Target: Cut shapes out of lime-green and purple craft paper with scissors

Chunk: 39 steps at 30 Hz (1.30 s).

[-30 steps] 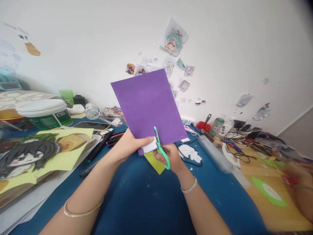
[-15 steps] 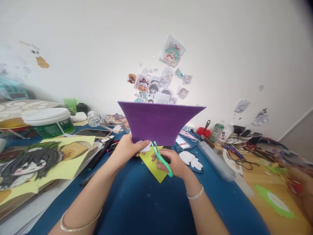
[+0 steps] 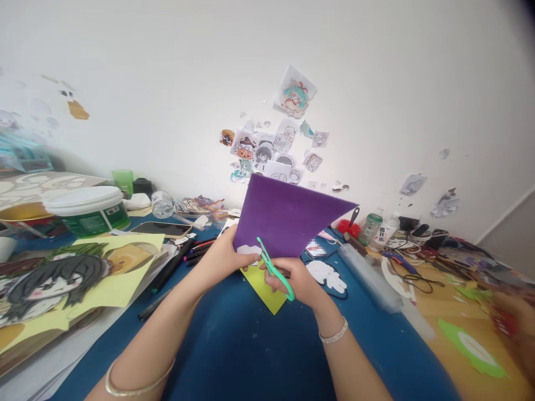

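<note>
My left hand (image 3: 228, 257) pinches the lower left corner of a purple sheet (image 3: 288, 217), which stands tilted up from the blue table. Under its thumb a small white paper cutout (image 3: 248, 252) lies against the sheet. A pair of green-handled scissors (image 3: 276, 274) is gripped in my right hand (image 3: 292, 277), blades pointing up and left at the sheet's lower edge by the white cutout. Whether the blades are biting into the sheet I cannot tell. Below both hands a yellow-green sheet (image 3: 270, 295) lies on the table.
Black pens (image 3: 175, 262), a phone (image 3: 161, 229) and a lidded tub (image 3: 90, 209) are on the left, near drawings on yellow paper (image 3: 121, 278). White cutouts (image 3: 326, 275), a clear plastic roll (image 3: 370, 278) and bottles (image 3: 384, 228) lie rightward. Another person's blurred hand (image 3: 516, 312) shows far right.
The purple sheet has turned, its left side now upright and its right corner pointing right. The white cutout shows more fully. The scissors stay by the lower edge.
</note>
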Each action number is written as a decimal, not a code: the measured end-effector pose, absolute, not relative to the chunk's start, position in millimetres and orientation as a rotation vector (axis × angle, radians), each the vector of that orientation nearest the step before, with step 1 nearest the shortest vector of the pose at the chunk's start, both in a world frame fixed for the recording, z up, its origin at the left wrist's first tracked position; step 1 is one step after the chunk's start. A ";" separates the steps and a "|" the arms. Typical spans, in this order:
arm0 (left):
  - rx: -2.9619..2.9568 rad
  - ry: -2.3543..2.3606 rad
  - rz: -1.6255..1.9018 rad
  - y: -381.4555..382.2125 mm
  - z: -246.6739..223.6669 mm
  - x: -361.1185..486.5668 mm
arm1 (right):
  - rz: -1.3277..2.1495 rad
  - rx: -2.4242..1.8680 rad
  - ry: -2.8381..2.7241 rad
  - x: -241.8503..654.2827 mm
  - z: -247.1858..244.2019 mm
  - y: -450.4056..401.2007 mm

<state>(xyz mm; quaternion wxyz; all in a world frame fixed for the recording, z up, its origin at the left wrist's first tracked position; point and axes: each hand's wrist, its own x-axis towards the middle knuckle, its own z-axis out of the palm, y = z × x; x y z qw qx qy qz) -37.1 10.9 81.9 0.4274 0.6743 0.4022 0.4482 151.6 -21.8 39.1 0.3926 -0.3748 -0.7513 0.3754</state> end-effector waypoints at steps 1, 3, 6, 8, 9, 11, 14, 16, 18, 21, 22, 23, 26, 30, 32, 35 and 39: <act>1.657 0.975 1.107 9.9 83.1 -37.2 | 0.993 -0.927 -1.876 151.7 38.6 -21.3; 1.614 0.926 1.081 8.7 83.6 -36.0 | 1.044 -0.886 -1.820 151.7 37.7 -20.3; 1.537 0.921 1.087 9.5 78.0 -29.9 | 1.083 -0.872 -1.766 150.2 37.9 -19.6; 1.454 0.907 1.140 10.5 71.6 -23.5 | 1.096 -0.886 -1.718 148.5 38.8 -19.4; 1.419 0.889 1.165 10.7 68.7 -20.3 | 1.091 -0.891 -1.688 147.7 39.4 -19.3; 1.402 0.858 1.172 10.0 64.9 -15.4 | 1.069 -0.901 -1.637 146.7 40.7 -19.3; 1.497 0.884 1.092 7.3 65.4 -13.9 | 1.073 -0.903 -1.633 147.2 41.4 -19.5; 1.572 0.925 1.028 5.8 68.4 -15.8 | 1.100 -0.898 -1.659 148.6 40.6 -19.4; 1.606 0.926 0.957 5.1 71.2 -18.1 | 1.120 -0.893 -1.681 150.3 39.5 -18.8; 1.573 0.863 0.885 5.6 72.5 -20.0 | 1.125 -0.889 -1.723 152.9 38.7 -17.3; 1.564 0.849 0.876 6.0 72.1 -20.3 | 1.125 -0.883 -1.741 153.8 38.8 -16.9; 1.565 0.844 0.874 6.5 71.4 -20.4 | 1.123 -0.879 -1.758 154.7 39.2 -16.6; 1.616 0.828 0.870 8.2 68.7 -20.5 | 1.103 -0.868 -1.800 157.3 40.5 -16.3; 1.702 0.801 0.886 9.7 66.5 -20.5 | 0.990 -0.920 -1.887 159.0 42.3 -17.5; 1.723 0.824 0.902 9.6 66.5 -20.3 | 0.928 -0.982 -1.921 159.2 42.5 -17.9; 1.729 0.860 0.901 8.3 68.0 -20.2 | 0.895 -0.999 -1.930 158.8 41.0 -17.1; 1.722 0.872 0.905 6.3 71.2 -20.9 | 0.938 -0.905 -1.892 156.2 37.7 -15.4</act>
